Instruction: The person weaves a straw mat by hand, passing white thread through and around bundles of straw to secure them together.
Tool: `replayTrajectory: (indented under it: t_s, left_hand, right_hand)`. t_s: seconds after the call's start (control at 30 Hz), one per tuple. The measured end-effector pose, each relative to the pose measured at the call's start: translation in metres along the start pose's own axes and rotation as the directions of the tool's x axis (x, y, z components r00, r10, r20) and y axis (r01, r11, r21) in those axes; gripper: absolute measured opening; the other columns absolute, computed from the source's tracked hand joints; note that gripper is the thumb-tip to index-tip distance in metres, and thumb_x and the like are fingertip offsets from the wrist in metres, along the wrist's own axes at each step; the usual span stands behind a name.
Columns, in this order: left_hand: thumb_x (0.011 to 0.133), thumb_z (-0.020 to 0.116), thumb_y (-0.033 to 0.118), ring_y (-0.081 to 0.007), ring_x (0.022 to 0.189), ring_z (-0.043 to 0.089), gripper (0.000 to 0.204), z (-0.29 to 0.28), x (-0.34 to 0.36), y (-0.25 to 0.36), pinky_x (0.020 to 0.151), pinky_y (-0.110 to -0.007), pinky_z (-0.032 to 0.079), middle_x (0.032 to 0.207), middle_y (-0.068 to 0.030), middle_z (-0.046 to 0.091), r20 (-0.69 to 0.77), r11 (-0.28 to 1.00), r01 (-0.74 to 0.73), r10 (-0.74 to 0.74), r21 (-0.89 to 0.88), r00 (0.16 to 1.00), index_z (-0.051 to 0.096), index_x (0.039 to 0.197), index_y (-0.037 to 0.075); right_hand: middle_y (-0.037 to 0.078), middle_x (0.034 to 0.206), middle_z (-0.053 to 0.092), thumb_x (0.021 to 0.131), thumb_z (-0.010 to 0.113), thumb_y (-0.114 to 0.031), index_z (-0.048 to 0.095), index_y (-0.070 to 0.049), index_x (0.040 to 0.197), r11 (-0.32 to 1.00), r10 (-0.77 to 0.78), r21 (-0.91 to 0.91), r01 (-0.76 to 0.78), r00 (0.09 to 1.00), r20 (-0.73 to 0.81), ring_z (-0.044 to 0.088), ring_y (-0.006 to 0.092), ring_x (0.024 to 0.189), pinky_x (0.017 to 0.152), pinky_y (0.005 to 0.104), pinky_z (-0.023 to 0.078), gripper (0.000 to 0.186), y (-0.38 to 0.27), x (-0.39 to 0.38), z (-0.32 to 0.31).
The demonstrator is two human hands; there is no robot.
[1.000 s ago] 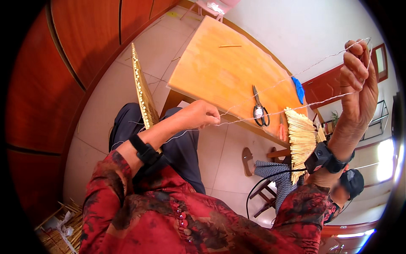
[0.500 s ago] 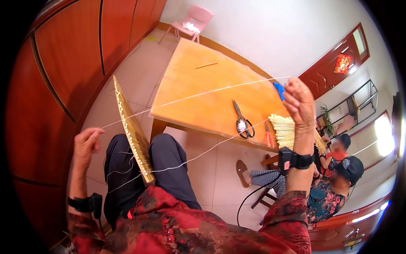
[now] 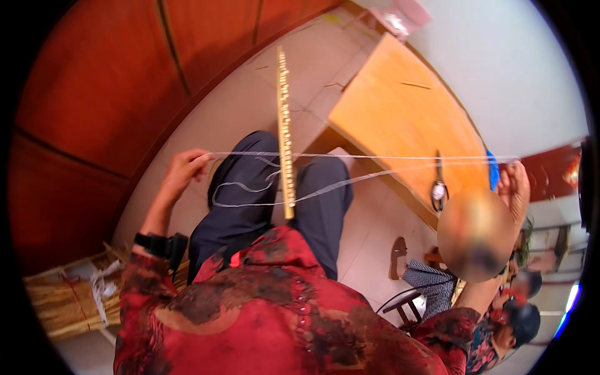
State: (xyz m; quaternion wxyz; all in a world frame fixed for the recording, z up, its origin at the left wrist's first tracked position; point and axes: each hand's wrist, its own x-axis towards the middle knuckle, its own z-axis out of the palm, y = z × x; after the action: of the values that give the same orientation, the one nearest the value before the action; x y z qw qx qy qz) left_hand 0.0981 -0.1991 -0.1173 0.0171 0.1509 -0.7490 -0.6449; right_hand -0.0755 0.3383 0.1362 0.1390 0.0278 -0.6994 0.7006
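Observation:
A flat panel of yellow stalks (image 3: 285, 134) stands nearly edge-on between my knees, its pale stalk ends in a row. White string (image 3: 375, 157) runs almost level past the panel, pulled out to both sides. My left hand (image 3: 186, 172) is closed in a pinch on the string, left of the panel. Far to the right, over the table's edge, my right hand (image 3: 516, 184) is closed on the other end. A second, slacker strand (image 3: 334, 186) leads from the panel toward the right hand, and a loose loop (image 3: 219, 194) lies over my left thigh.
An orange-brown table (image 3: 387, 94) at the right holds black-handled scissors (image 3: 439, 187), a thin stick (image 3: 415, 85) and something blue (image 3: 493, 170). Bundled stalks (image 3: 69, 294) lie at lower left. A pink chair (image 3: 403, 17) stands beyond. Co-workers (image 3: 522, 319) sit at lower right.
My view has turned, so the table sits farther right. The panel now shows more edge-on. The upper string, slanted before, is close to level, with my right hand lower.

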Motion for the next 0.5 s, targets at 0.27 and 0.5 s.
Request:
replayTrajectory:
  t_s: [0.27, 0.5]
  left_hand:
    - [0.087, 0.053, 0.020, -0.0035, 0.054, 0.046, 0.021, 0.026, -0.006, -0.008, 0.049, -0.018, 0.037, 0.060, 0.0032, 0.051, 0.039, 0.996, 0.087, -0.087, 0.005, 0.995, 0.064, 0.088, 0.003]
    - [0.087, 0.053, 0.015, -0.0021, 0.052, 0.044, 0.014, 0.042, 0.001, 0.011, 0.047, -0.018, 0.035, 0.057, 0.0044, 0.048, 0.058, 0.996, 0.003, -0.008, 0.090, 0.998, 0.063, 0.090, 0.005]
  right_hand:
    - [0.005, 0.093, 0.054, 0.088, 0.053, -0.010, 0.051, -0.001, 0.110, 0.991, -0.076, 0.114, 0.073, 0.997, 0.028, 0.046, 0.0112, 0.074, 0.065, 0.0238, 0.043, 0.024, -0.018, 0.043, -0.054]
    - [0.005, 0.086, 0.050, 0.090, 0.050, -0.009, 0.051, 0.001, 0.102, 0.980, -0.123, 0.170, 0.103, 0.985, 0.117, 0.042, 0.0114, 0.069, 0.064, 0.0230, 0.044, 0.016, -0.036, 0.061, -0.097]
